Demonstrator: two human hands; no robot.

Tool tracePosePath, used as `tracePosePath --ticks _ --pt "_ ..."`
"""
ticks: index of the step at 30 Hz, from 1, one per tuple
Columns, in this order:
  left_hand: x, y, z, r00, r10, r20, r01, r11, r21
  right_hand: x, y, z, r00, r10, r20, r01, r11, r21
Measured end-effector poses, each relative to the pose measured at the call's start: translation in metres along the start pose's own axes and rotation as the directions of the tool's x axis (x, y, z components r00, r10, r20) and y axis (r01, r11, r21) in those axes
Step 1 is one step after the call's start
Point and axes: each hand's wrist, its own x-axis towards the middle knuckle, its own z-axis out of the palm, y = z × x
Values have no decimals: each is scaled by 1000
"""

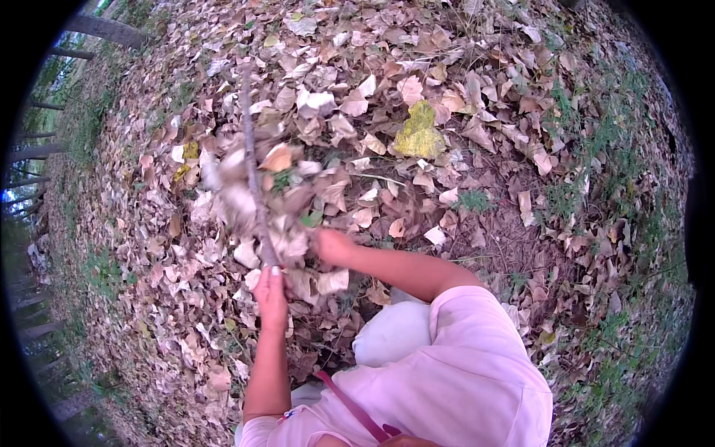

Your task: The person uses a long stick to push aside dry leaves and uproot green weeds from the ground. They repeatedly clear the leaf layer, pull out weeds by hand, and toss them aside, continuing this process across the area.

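My left hand (271,290) is closed around the near end of a long thin stick (252,153), its thumb lying along the wood. The stick points away from me over the dry leaves. My right hand (333,246) is low among the leaves, to the right of the stick, and smeared by motion. Its fingers are partly hidden, so what they hold cannot be made out. Between my hands and around the stick, several tan leaves (287,197) are blurred as if in motion. A small green leaf (312,218) shows just beyond my right hand.
Fallen leaves (179,253) cover most of the ground. A large yellow leaf (419,132) lies ahead to the right, with barer soil (514,235) nearer me. Low green plants (596,156) grow at the right. Tree trunks (108,31) stand along the left edge.
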Motion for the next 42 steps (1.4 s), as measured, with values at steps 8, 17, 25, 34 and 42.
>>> tracePosePath --ticks 8,17,25,34,42 --pt "-12 -36 41 984 -37 175 3 981 194 -19 7 -50 998 -50 31 44 980 192" --pt "-38 -155 19 926 -161 342 -238 457 857 -99 186 -83 736 365 -571 -163 913 374" --pt "1 -156 -194 875 11 -484 472 195 859 -31 155 -54 734 404 -546 -51 835 548" --pt "-90 -173 -309 286 -474 -833 484 822 -302 57 176 -141 520 683 -512 75 561 824" --pt "-27 -101 -155 727 -285 -624 222 959 -179 186 49 -29 897 351 -269 -318 935 157"
